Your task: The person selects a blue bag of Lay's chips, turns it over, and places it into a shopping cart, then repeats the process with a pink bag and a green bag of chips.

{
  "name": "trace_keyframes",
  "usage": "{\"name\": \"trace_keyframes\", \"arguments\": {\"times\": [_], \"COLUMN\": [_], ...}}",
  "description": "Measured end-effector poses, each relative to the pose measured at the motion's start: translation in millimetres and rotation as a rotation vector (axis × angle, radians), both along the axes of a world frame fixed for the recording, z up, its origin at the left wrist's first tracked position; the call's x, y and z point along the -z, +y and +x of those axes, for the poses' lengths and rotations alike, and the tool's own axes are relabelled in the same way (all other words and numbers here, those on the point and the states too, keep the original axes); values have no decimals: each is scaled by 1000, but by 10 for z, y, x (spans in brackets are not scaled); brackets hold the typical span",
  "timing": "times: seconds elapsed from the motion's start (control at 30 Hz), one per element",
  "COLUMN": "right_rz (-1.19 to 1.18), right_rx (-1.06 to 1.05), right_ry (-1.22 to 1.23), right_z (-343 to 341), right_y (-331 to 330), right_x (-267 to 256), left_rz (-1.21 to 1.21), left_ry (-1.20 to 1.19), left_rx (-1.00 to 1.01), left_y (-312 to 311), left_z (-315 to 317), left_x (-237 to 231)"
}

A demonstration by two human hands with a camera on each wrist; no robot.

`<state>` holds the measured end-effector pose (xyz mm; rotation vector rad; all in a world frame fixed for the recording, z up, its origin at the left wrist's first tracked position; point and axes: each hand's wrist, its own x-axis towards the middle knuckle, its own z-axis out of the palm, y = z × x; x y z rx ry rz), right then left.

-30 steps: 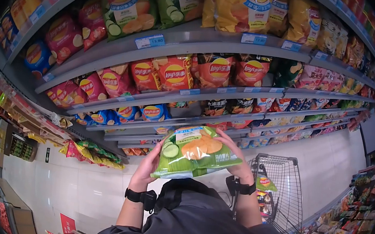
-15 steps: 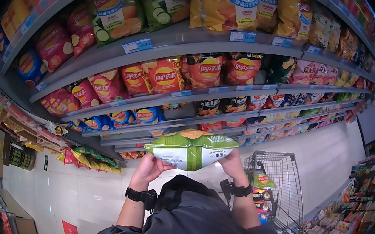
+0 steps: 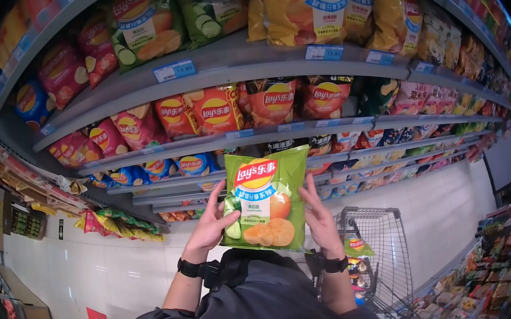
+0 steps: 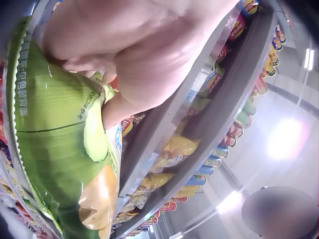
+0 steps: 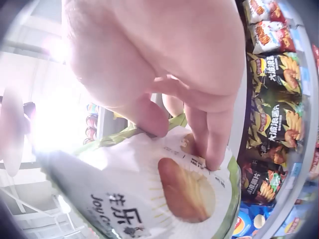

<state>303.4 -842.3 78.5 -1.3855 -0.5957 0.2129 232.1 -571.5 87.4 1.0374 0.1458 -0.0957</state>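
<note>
In the head view a green Lay's potato chip bag [image 3: 267, 198] is held upright in front of my body, its printed front toward the camera. My left hand [image 3: 210, 222] grips its left side, the thumb over the front near the cucumber picture. On the opposite side, my right hand [image 3: 322, 224] holds the edge; in the right wrist view its fingers [image 5: 214, 134] lie on the bag's white back panel. The left wrist view shows the green bag [image 4: 55, 114] with the left thumb [image 4: 117, 110] against its front.
Shelves [image 3: 216, 60] of chip bags curve across the front, with price tags [image 3: 174, 71] along their edges. A wire shopping cart [image 3: 392, 257] holding several snack packs stands at my right. Beyond it is a low display of packaged goods [image 3: 467, 297]. Hanging bags [image 3: 116, 224] are at left.
The chip bag has turned from its tilted pose, through its white back and bottom edge, to upright with its front showing. Both hands have shifted to its sides.
</note>
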Motion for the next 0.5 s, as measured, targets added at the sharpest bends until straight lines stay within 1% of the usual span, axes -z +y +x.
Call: {"name": "trace_keyframes", "arguments": {"times": [0.03, 0.07, 0.13, 0.17, 0.2, 0.27, 0.3, 0.33, 0.4, 0.43, 0.47, 0.5], "right_rz": [167, 166, 476, 548, 540, 162, 93, 101, 139, 152, 220, 288], "right_rx": [83, 85, -43, -73, -74, -143, -105, -81, -14, 21, 65, 111], "right_ry": [209, 203, 498, 570, 572, 454, 484, 483, 551, 556, 608, 660], "right_z": [-13, 28, 64, 104, 135, 185, 177, 170, 156, 112, 41, -28], "right_y": [34, 21, -48, -59, -65, -74, -97, -149, -250, -312, -364, -415], "right_x": [-34, -64, -100, -25, 38, 72, 82, 108, 170, 171, 124, 107], "left_rz": [12, 24, 4, 1, -2, -33, -60, -83, -54, -89, -124, -109], "left_ry": [-18, -42, -27, -4, 15, 13, 45, 81, 112, 136, 165, 141], "left_rx": [-6, -10, -15, 31, 78, 112, 155, 205, 282, 301, 320, 354], "left_y": [-3, -6, 2, 11, 11, -51, -90, -132, -223, -286, -354, -431], "left_z": [16, 68, 117, 127, 140, 209, 257, 307, 446, 516, 575, 649], "left_x": [43, 55, 81, 47, 17, 6, 17, 23, -2, -6, 2, 31]}}
